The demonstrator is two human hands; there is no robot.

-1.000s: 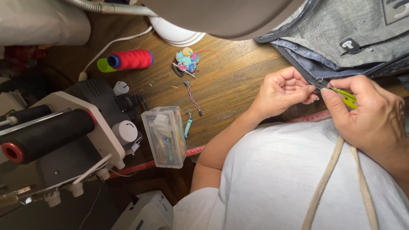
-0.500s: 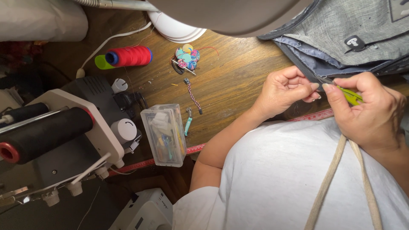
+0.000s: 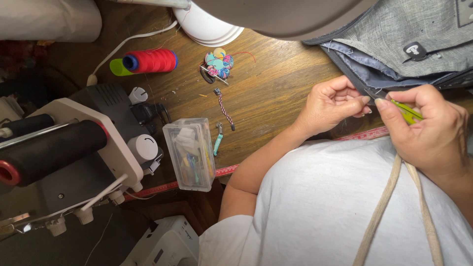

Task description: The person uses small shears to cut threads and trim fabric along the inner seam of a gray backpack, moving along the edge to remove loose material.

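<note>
Both hands have shifted slightly leftward along the seam since the earlier frame, while the spool and box stay put. Left hand (image 3: pixel 331 106) has its fingers pinched together on the dark edge of the grey bag (image 3: pixel 394 37), which lies at the far right of the wooden tabletop (image 3: pixel 276 93). Right hand (image 3: pixel 427 133) has fingers clamped on a small green-handled tool (image 3: pixel 406 112) whose tip meets that edge. Keeping the fabric taut and the tip shallow would serve best, I judge. Bag cloth looks woven and heathered; the red thread spool (image 3: pixel 150 61) is glossy, the clear plastic box (image 3: pixel 191 153) rigid and rectangular.
</note>
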